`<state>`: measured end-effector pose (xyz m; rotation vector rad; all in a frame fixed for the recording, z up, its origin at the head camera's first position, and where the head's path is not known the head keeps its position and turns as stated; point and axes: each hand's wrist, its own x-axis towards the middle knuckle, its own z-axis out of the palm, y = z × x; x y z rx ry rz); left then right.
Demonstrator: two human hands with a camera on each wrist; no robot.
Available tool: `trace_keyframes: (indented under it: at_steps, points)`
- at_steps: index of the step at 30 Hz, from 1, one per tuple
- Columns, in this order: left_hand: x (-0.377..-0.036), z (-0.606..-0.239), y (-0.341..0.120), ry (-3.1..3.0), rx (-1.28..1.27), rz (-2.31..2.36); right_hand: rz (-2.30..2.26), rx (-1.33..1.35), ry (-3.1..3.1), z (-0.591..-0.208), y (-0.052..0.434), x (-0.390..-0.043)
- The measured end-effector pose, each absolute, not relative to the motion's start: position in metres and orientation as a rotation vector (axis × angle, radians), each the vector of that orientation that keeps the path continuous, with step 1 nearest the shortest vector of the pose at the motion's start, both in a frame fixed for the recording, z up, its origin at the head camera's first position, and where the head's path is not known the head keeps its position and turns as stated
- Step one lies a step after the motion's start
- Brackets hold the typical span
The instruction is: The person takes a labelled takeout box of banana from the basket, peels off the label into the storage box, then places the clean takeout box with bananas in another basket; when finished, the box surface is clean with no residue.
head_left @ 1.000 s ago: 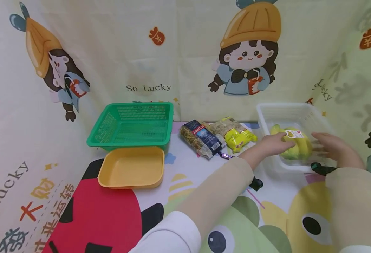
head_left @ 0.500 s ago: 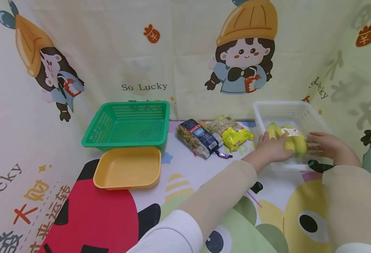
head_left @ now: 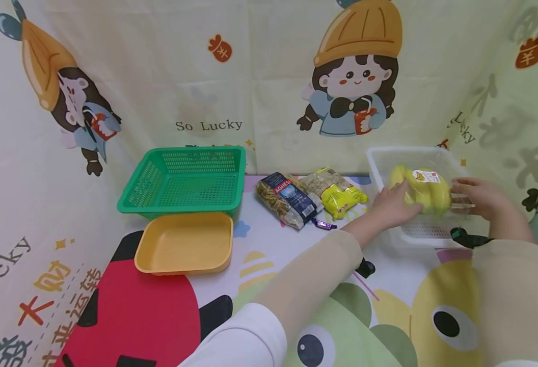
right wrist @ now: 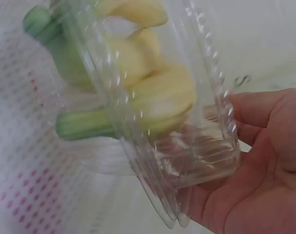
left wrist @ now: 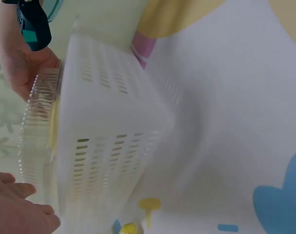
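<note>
A clear plastic pack of yellow bananas (head_left: pixel 422 191) with a small label is held just above the floor of a white slotted basket (head_left: pixel 388 158) at the back right. My left hand (head_left: pixel 393 206) grips the pack's left end and my right hand (head_left: pixel 477 196) grips its right end. In the right wrist view the bananas (right wrist: pixel 138 83) with green stems show through the clear shell, whose end sits in my right hand (right wrist: pixel 255 161). The left wrist view shows the basket's side wall (left wrist: pixel 108 146) and the pack's ribbed rim (left wrist: pixel 38 122) above it, between my left hand (left wrist: pixel 16 209) and right hand (left wrist: pixel 21 63).
A green mesh basket (head_left: pixel 186 178) stands at the back left with a yellow tray (head_left: pixel 184 244) in front of it. A bag of pasta (head_left: pixel 287 200), a yellow snack bag (head_left: pixel 338 192) and a small purple sweet (head_left: pixel 322 224) lie between the baskets. Printed cloth walls close three sides.
Both hands have closed on the banana pack and raised it off the white basket's floor. The head view has shifted slightly.
</note>
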<state>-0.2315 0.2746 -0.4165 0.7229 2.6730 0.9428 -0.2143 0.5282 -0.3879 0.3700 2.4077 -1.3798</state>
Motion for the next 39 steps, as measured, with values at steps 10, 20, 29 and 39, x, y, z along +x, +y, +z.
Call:
trace_keyframes:
  at_steps: [10, 20, 29, 39]
  points:
    - [-0.236, -0.403, 0.247, 2.477, 0.637, 1.405, -1.189, 0.306, 2.630, -0.349, 0.501, -0.212]
    - [-0.238, -0.393, 0.227, 2.400, 0.613, 1.572, -1.180, 0.354, 2.765, -0.331, 0.481, -0.203]
    - [-0.229, -0.397, 0.184, 2.278, 0.585, 1.760, -1.251, 0.312, 2.792, -0.336, 0.451, -0.192]
    - [-0.207, -0.408, 0.110, 2.318, 0.662, 1.787, -1.263, 0.252, 2.825, -0.347, 0.385, -0.179]
